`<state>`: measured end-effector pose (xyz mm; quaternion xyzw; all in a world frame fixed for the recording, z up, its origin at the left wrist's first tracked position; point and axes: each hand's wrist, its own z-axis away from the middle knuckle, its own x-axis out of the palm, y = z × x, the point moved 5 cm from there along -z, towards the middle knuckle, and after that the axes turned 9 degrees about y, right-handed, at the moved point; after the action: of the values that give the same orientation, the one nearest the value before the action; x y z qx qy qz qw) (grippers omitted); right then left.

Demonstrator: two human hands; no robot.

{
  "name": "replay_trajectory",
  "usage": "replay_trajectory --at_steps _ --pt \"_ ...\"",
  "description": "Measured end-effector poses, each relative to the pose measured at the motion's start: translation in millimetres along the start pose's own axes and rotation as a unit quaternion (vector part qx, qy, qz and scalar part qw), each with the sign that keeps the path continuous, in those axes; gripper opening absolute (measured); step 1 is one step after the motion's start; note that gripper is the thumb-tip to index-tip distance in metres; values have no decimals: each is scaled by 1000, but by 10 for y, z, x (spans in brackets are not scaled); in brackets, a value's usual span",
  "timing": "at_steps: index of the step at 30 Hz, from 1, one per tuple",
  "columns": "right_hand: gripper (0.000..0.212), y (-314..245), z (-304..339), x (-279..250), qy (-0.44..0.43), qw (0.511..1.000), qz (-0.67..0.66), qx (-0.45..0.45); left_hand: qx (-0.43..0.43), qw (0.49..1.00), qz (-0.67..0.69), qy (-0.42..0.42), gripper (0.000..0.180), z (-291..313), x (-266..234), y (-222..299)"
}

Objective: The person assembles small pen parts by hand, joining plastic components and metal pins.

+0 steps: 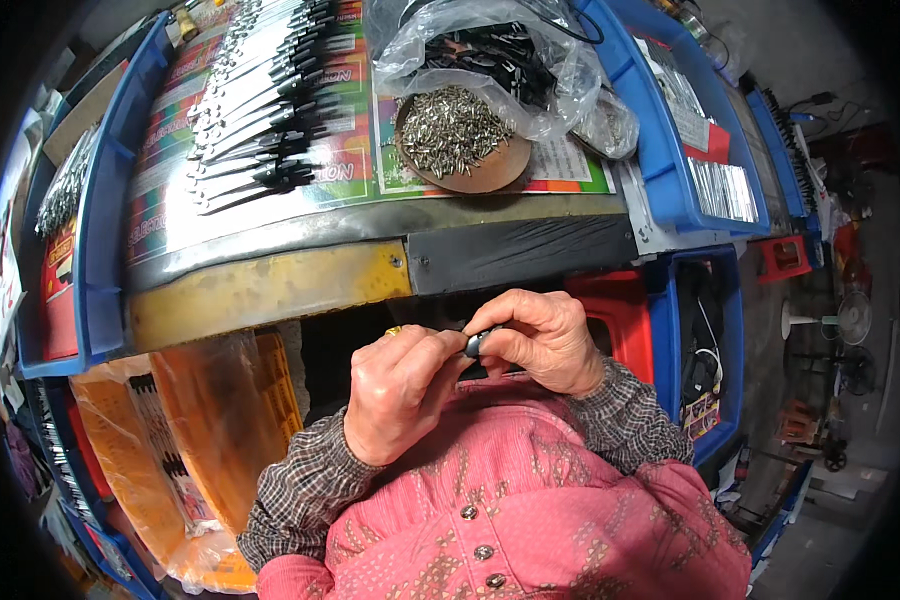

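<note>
Close to my chest, below the table's front edge, my two hands meet fingertip to fingertip. Between them is a small black piece (475,343) with a pale glint on it; fingers cover most of it, so its exact kind is hidden. My left hand (395,385) pinches it from one side. From the other, my right hand (545,340) grips it between thumb and forefinger. On the table ahead lies a long row of thin white pens with black ends (260,150). Beside them, a round brown dish (485,180) carries a heap of small metal tips (455,130).
Behind the dish sits a clear plastic bag (570,95) of black parts. Blue trays (100,240) flank the table; the right blue tray (660,130) holds silvery rods. Under the table are an orange crate (280,385) lined with plastic and a red stool (625,340).
</note>
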<state>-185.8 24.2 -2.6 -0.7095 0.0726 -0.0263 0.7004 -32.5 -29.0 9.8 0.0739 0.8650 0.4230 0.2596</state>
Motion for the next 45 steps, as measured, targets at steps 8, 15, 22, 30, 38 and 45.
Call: replay_trajectory --at_steps 8,15,22,30,38,45 --pt "22 -65 60 -26 -38 984 141 -98 -13 1000 23 -4 23 114 63 -49" --pt "19 48 193 -5 -39 990 128 -48 -21 1000 13 -10 24 240 126 -31" --pt "16 145 245 -4 -25 995 86 -34 -16 1000 -1 -10 24 285 169 -27" --pt "15 159 246 -7 -12 997 68 -42 -8 999 -3 -31 24 239 176 -57" --pt "15 151 294 -2 25 991 102 -78 -23 999 -23 9 25 274 174 -13" --pt "16 186 275 -5 3 995 76 -65 -3 1000 0 -13 25 264 170 -85"
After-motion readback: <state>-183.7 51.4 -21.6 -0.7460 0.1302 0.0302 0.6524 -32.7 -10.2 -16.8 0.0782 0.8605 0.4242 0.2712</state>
